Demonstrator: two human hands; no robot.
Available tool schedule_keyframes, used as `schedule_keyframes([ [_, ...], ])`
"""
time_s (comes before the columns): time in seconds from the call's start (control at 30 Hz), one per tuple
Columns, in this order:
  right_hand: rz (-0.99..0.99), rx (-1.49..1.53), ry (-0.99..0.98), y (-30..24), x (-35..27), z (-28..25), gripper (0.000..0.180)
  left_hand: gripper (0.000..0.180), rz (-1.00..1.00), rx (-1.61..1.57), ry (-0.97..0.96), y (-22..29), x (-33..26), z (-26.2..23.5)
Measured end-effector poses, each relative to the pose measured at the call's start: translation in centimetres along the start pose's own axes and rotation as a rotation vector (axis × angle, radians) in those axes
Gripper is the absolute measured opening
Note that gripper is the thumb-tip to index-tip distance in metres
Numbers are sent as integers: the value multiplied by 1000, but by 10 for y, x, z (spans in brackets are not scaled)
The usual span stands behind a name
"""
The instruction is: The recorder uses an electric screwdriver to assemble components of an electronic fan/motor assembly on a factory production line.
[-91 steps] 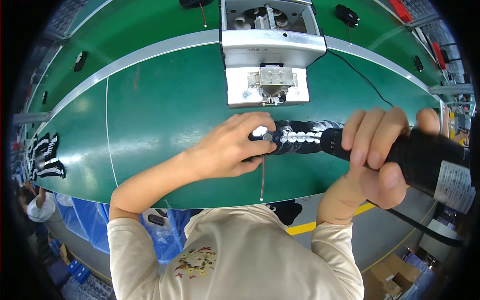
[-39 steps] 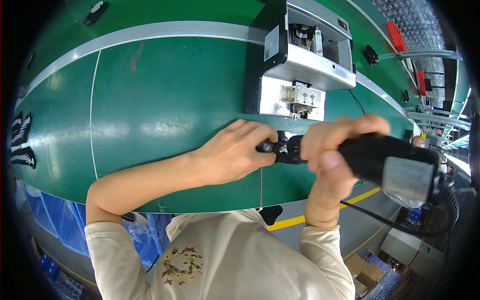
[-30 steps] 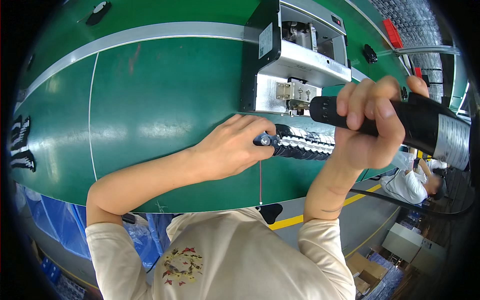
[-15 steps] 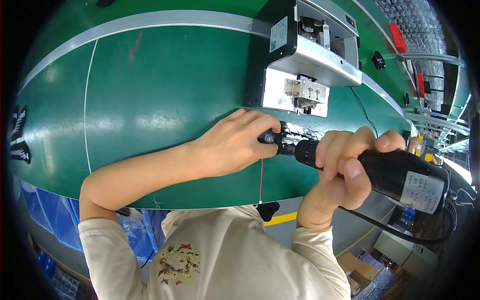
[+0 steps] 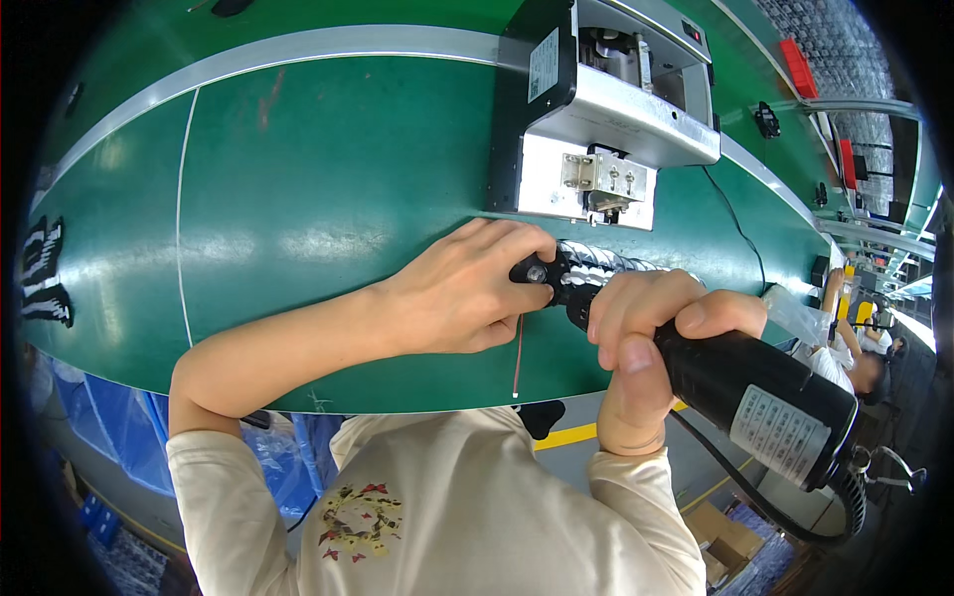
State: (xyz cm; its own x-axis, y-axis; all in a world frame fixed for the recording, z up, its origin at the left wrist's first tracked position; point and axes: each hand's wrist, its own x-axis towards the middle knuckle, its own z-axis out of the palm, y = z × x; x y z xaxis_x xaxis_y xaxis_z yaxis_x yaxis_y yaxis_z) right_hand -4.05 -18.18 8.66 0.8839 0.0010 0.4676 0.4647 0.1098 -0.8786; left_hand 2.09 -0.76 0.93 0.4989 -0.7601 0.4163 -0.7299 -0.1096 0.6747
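My left hand lies on the green bench, its thumb and fingers closed round a small black part with a round metal spot on it. A thin reddish wire hangs from under that hand toward the near edge. Wrapped in my right hand is a black electric screwdriver, tilted with its front end toward the black part. Whether its tip touches the part cannot be made out. Behind the screwdriver's nose lies a row of shiny black-and-silver pieces, partly covered by my right hand.
A black and silver bench machine with a metal fixture stands just beyond my hands. Its dark cable runs to the right. The screwdriver's cord loops below it. Another person is at the far right.
The screwdriver and my right hand have shifted left and nearer the black part, with the tool's rear end swinging lower. My left hand has stayed nearly still.
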Motion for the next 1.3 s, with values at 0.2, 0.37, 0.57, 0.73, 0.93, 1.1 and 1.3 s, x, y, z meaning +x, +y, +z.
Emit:
schedule_keyframes([
  [0.2, 28, -89, -13, 3, 5, 1, 39, 32, -62, -19, -24, 5, 2, -3],
  [0.37, -49, 9, -118, 1, 15, -16, 49, 32, -35, 47, -4, 4, 3, -3],
  [0.57, -272, -71, 84, -68, 31, -74, 63, 38, -35, 36, 19, 8, 11, -4],
  [0.73, -193, -111, 232, -35, 43, -99, 58, 52, -75, 119, -207, 40, 18, -52],
  [0.93, -133, -6, 338, 8, 44, -105, 44, 61, -423, 270, -319, 18, 4, -143],
  [1.1, -20, -20, 337, 21, 38, -101, 46, 61, -616, 490, -31, -43, -14, -211],
  [1.3, -34, -173, 341, 18, 41, -104, 48, 57, -823, 929, 214, -150, -24, -289],
])
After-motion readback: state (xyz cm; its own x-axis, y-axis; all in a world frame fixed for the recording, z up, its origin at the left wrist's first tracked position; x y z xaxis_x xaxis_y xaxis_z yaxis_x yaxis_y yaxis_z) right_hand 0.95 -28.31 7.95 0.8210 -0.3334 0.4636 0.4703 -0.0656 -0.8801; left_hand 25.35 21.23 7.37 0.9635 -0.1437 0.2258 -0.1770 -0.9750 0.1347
